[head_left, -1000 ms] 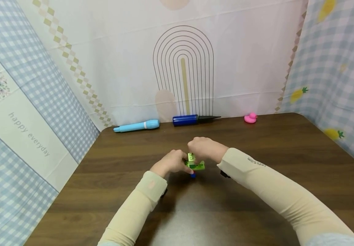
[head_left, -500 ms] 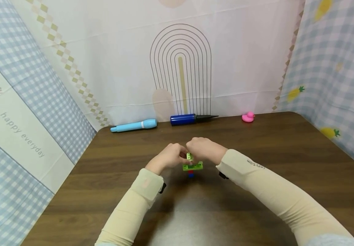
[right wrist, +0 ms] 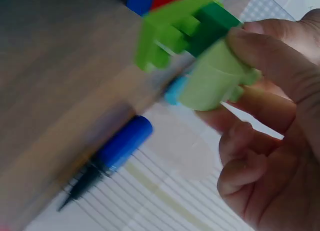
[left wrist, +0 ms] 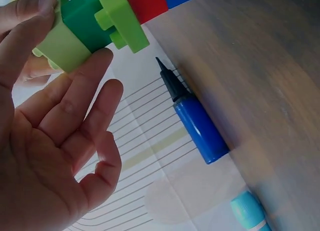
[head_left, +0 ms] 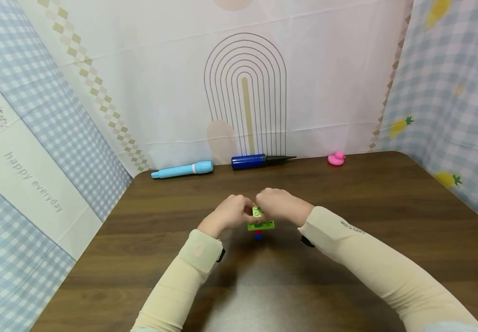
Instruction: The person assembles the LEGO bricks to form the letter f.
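Observation:
A stack of toy building blocks stands upright at mid-table in the head view. A blue block [head_left: 258,237] is lowest, with a red block [left wrist: 145,6] above it. Over these lies a long lime-green block [head_left: 267,225], wider than the rest. A dark green block [left wrist: 87,21] sits on that, topped by a pale green block [right wrist: 212,78] with rounded ends. My left hand [head_left: 231,211] pinches the pale green block from the left, thumb nearest the camera. From the right, my right hand [head_left: 282,205] pinches the same block. Fingers partly cover the top.
Along the table's [head_left: 160,286] back edge lie a light blue microphone-shaped toy [head_left: 182,169], a dark blue hand pump [head_left: 248,161] with a black nozzle, and a pink rubber duck [head_left: 336,158]. Patterned cloth [head_left: 172,92] hangs behind the table and at its sides.
My left hand has risen from the lower part of the stack to the pale green top block, uncovering the lime-green and red blocks. My right hand stays at the top with only slight motion.

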A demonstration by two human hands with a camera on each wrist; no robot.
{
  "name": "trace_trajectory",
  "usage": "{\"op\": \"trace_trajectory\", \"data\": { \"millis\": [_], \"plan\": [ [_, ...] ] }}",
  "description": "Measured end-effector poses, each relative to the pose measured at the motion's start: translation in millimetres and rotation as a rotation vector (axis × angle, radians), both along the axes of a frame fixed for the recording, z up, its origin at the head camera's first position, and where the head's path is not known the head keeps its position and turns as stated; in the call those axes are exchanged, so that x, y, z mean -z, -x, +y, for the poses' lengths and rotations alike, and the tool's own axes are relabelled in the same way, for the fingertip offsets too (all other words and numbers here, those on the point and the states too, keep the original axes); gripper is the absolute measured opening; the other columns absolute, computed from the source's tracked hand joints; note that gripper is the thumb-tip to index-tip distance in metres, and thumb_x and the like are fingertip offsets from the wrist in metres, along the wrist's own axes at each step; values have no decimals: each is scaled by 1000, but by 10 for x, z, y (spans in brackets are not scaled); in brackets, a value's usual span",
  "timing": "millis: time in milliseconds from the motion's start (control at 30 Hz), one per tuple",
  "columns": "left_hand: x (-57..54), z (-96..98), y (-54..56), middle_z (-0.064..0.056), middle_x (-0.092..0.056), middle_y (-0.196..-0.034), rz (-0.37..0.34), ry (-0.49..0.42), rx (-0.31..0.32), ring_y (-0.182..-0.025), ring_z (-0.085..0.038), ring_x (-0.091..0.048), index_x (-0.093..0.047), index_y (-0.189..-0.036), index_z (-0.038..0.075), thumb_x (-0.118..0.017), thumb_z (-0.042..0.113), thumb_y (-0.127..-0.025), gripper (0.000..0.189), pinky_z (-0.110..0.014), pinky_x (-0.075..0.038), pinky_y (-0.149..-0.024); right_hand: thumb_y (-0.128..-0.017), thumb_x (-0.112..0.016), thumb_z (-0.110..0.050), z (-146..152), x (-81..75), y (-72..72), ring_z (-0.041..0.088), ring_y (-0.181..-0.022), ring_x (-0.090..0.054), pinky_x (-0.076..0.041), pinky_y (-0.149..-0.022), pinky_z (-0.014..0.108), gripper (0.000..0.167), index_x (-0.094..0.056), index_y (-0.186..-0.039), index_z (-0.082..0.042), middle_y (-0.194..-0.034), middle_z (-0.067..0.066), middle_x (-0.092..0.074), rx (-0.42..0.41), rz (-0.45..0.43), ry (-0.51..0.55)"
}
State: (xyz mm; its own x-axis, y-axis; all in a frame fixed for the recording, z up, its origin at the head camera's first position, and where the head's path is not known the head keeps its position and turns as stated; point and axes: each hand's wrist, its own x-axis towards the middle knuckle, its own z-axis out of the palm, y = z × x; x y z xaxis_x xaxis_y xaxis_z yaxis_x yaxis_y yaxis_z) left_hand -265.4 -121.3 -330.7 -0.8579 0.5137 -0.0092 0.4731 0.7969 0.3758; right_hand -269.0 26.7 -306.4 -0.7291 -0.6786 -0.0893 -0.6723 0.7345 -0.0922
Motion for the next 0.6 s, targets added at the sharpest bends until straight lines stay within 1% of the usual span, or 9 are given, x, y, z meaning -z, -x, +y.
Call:
{"op": "trace_trajectory", "data": {
  "millis": [133,233,333,467,533,600],
  "plan": [
    [49,19,4,10,-60,-71,-13,-4,-31,-63,-5,-52,-66,-86,13,-69,29,-73,21,-20,-42,-59,-74,-69,-27,123,116,23,13,-62,-44,-38,-53,27,18,-62,-81,-13,-69,-4,-50,36,-76,78],
    [76,40,-12,10,-59,-71,-9,20,-49,-63,-6,-52,-65,-87,13,-71,30,-72,23,-21,-42,-59,-72,-72,-25,219,230,29,12,-64,-46,-38,-54,27,27,-63,-93,-12,-73,-6,-52,77,-143,157],
    [81,57,-31,9,-58,-71,11,54,-63,-63,-7,-51,-64,-86,14,-72,31,-70,24,-23,-41,-60,-73,-71,-25,291,320,24,11,-64,-47,-39,-55,27,33,-62,-101,-9,-76,-6,-55,96,-186,247],
    [61,67,-42,8,-59,-73,39,79,-82,-64,-7,-51,-64,-89,14,-72,33,-70,28,-25,-41,-61,-75,-69,-27,349,370,20,9,-67,-50,-41,-59,26,40,-60,-108,-8,-84,-4,-59,118,-246,333],
    [54,72,-39,8,-59,-75,45,69,-85,-64,-7,-51,-64,-92,13,-71,33,-70,30,-25,-41,-62,-76,-68,-28,374,371,26,9,-69,-51,-42,-61,25,41,-59,-110,-7,-89,-3,-60,126,-268,355],
    [59,79,-29,8,-59,-75,35,39,-82,-64,-7,-51,-64,-94,12,-70,32,-72,31,-24,-42,-61,-77,-66,-28,403,370,43,8,-70,-52,-43,-62,25,40,-59,-110,-7,-90,-2,-60,123,-280,376]
  ]
}}
